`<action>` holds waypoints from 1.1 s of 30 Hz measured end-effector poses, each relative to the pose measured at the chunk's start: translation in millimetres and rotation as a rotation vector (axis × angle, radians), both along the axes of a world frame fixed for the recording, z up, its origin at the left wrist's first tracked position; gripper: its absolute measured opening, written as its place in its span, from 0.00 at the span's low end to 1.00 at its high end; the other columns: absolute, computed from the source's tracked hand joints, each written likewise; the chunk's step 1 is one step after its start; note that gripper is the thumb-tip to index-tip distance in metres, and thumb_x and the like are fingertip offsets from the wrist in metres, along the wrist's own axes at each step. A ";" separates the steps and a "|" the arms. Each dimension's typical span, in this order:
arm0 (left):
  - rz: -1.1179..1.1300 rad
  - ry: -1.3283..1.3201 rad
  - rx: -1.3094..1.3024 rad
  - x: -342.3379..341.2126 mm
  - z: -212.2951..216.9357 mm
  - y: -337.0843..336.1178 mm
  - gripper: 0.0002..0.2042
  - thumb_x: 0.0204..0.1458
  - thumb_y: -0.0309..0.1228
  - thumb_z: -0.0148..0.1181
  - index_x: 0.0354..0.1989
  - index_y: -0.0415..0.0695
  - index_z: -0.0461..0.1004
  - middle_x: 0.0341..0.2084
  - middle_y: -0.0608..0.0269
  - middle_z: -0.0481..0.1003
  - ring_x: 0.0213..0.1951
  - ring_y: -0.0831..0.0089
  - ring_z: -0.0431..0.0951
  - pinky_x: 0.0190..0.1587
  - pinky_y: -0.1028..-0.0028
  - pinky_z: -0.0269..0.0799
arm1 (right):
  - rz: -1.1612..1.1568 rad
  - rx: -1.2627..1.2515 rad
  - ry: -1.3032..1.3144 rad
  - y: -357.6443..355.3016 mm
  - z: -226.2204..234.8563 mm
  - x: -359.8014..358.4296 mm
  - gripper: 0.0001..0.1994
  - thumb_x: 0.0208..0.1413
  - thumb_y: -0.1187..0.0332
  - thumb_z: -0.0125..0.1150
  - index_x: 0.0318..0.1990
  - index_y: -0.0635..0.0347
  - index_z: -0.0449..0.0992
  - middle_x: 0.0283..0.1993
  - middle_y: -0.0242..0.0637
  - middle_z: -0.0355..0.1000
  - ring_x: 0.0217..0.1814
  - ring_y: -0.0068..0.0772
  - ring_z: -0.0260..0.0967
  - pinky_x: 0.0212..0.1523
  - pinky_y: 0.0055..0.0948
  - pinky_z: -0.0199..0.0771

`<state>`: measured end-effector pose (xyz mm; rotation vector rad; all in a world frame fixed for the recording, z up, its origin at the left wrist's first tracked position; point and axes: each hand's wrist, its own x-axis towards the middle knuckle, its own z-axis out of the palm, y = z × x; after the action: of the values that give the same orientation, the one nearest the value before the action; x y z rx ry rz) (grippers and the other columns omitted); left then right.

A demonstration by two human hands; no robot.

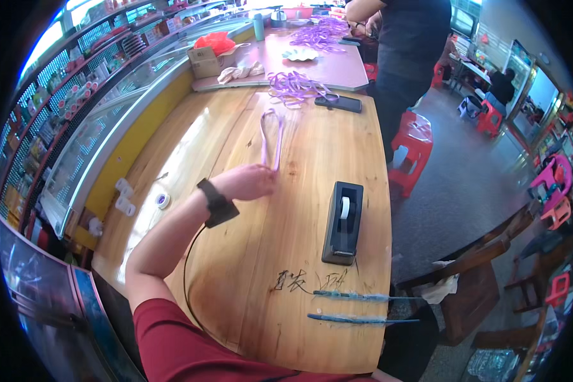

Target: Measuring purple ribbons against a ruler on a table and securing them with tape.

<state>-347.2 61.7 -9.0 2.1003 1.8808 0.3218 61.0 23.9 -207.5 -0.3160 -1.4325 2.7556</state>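
Our left hand [248,181] lies on the wooden table [235,280], closed on the near end of a purple ribbon loop [271,137] that runs away from it toward twelve o'clock. How the fingers pinch it we cannot quite tell, since the back of the hand hides them. Our right hand is out of view, so we cannot say what it is doing.

As for progress, we judge the work to be in its middle. One loop is in hand. A pile of purple ribbons [293,86] lies at one o'clock from the hand, beside a dark phone [339,102], and a bigger heap [321,33] sits further back on the pink counter [344,71]. Whether those are finished pieces or stock waiting we cannot tell.

The black tape dispenser [344,221] stands at four o'clock from the hand, well apart, untouched. Small tape rolls [124,196] rest at nine o'clock, near the table's edge.
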 end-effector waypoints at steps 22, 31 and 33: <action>0.256 0.133 -0.139 -4.7 -49.4 29.6 0.31 0.65 0.45 0.44 0.73 0.46 0.48 0.74 0.53 0.42 0.74 0.46 0.35 0.73 0.58 0.32 | -0.573 1.174 -0.367 -11.9 78.9 196.5 0.09 0.58 0.66 0.62 0.44 0.56 0.82 0.32 0.42 0.76 0.36 0.43 0.75 0.37 0.37 0.74; 0.361 0.155 -0.197 -17.4 -63.4 -6.3 0.35 0.66 0.51 0.39 0.74 0.43 0.42 0.74 0.51 0.38 0.74 0.50 0.35 0.74 0.60 0.28 | -0.638 0.781 0.903 -32.0 288.7 214.5 0.06 0.61 0.71 0.60 0.38 0.63 0.81 0.36 0.41 0.78 0.34 0.40 0.76 0.35 0.36 0.74; 0.300 0.239 -0.213 -38.3 -75.2 -5.6 0.35 0.66 0.52 0.38 0.74 0.43 0.41 0.74 0.51 0.37 0.74 0.51 0.36 0.74 0.60 0.30 | -0.552 0.776 1.006 -52.2 333.4 218.2 0.09 0.61 0.67 0.61 0.38 0.66 0.80 0.34 0.43 0.77 0.31 0.39 0.74 0.32 0.34 0.72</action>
<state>-385.4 56.1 -84.1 1.7827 2.2592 -0.0698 279.2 -28.3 125.8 0.5323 -1.5573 1.3641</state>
